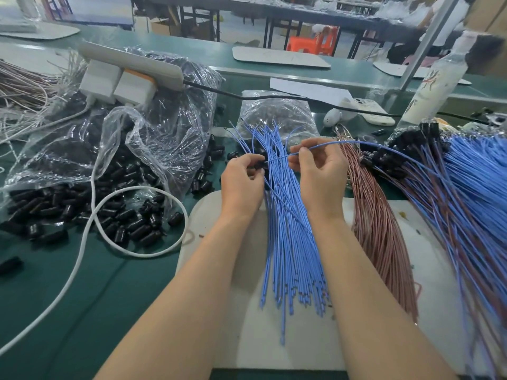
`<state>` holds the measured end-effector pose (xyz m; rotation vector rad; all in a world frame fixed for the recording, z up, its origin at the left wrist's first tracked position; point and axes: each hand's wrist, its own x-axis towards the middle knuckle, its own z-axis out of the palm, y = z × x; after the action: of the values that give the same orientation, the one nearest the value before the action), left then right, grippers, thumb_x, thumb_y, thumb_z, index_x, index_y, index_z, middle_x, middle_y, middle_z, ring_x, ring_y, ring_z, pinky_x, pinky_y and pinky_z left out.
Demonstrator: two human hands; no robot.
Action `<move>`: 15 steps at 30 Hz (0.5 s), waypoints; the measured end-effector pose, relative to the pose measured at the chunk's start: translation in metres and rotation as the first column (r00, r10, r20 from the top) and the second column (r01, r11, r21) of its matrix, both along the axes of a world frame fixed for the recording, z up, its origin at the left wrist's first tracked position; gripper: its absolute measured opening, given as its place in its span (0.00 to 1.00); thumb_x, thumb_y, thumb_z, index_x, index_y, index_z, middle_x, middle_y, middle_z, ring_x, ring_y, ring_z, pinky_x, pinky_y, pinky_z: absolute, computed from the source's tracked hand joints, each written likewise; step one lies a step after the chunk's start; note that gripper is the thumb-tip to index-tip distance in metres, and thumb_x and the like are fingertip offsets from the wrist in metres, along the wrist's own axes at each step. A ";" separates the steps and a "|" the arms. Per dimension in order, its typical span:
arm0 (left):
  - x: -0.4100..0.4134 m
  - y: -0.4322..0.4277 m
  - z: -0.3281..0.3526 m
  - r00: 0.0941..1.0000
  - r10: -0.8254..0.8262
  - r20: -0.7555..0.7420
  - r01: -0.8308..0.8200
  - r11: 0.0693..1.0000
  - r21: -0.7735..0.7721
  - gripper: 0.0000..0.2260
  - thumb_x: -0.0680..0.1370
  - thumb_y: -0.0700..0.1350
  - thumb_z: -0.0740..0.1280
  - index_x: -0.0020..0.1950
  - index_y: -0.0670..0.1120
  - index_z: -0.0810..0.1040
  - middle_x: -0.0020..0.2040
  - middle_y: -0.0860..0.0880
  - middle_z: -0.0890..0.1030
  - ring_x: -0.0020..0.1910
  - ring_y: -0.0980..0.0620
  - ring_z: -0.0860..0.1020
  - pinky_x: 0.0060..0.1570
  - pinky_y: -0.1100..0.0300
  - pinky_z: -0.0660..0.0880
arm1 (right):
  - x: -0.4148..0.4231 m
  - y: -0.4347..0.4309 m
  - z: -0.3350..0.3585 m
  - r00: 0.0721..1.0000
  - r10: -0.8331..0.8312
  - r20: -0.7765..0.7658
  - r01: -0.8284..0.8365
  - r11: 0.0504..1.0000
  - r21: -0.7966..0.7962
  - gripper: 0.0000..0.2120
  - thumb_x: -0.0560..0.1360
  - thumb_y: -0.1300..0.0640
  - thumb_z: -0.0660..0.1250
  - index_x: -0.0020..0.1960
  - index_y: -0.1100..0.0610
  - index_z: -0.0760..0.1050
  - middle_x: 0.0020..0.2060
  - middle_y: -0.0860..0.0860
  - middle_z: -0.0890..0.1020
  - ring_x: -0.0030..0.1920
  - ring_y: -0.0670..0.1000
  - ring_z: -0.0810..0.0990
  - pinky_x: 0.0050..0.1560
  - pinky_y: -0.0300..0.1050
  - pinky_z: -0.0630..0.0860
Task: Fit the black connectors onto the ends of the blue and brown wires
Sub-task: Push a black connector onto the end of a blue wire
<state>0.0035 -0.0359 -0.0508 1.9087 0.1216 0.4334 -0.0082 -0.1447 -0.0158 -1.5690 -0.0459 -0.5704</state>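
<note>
Both forearms reach forward side by side over a white board (pixel 227 270) that lies on the green bench (pixel 82 297), with the wrists raised and the backs of the hands toward the camera. The left hand (pixel 241 176) is curled inward, its grip closed round a black connector (pixel 260 164) that shows between thumb and fingertips. The right hand (pixel 318 171) is level with it and just beside it, thumb and forefinger pinching a single blue wire (pixel 323 145) near its end. The short free stretch of that wire runs left to the connector's mouth and touches it; whether the tip is inside, I cannot tell. Behind the right grip the same wire arcs away to the right.

Under the hands a loose bundle of blue wires (pixel 290 242) fans across the board, cut ends toward the person. Just right of it lies a bundle of brown wires (pixel 378 229). Farther right is a heap of blue and brown wires with black connectors already on their far ends (pixel 397 157).

To the left, loose black connectors (pixel 123 215) spill from a clear plastic bag (pixel 164 127) onto the bench, and a white cable (pixel 90 215) loops over them.
</note>
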 end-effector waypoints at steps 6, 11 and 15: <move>-0.001 -0.002 0.001 1.000 -0.018 0.023 0.016 0.998 0.066 0.10 0.77 0.38 0.67 0.57 0.45 0.80 0.51 0.46 0.79 0.40 0.63 0.74 0.45 0.76 0.69 | 0.001 -0.002 -0.001 0.998 -0.056 0.020 0.057 0.997 -0.046 0.10 0.75 0.67 0.61 0.42 0.53 0.73 0.38 0.53 0.81 0.37 0.47 0.82 0.43 0.43 0.80; -0.004 -0.005 0.000 0.998 -0.060 0.033 0.054 0.986 0.156 0.09 0.76 0.39 0.68 0.55 0.44 0.80 0.51 0.46 0.78 0.46 0.53 0.77 0.51 0.64 0.73 | 0.002 -0.002 -0.002 0.999 -0.029 -0.018 0.029 1.000 -0.013 0.09 0.75 0.68 0.61 0.43 0.55 0.73 0.38 0.55 0.81 0.35 0.46 0.81 0.41 0.41 0.79; -0.006 -0.005 0.003 0.995 -0.091 0.042 0.081 0.976 0.204 0.09 0.76 0.40 0.68 0.56 0.44 0.80 0.50 0.47 0.78 0.48 0.51 0.77 0.54 0.60 0.73 | 0.005 -0.005 0.001 0.995 0.045 -0.087 -0.032 0.989 0.146 0.07 0.76 0.70 0.60 0.45 0.61 0.73 0.37 0.56 0.80 0.33 0.46 0.80 0.38 0.37 0.78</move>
<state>-0.0026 -0.0413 -0.0481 2.0921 -0.0407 0.4499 -0.0033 -0.1496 -0.0151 -1.4483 0.0329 -0.4619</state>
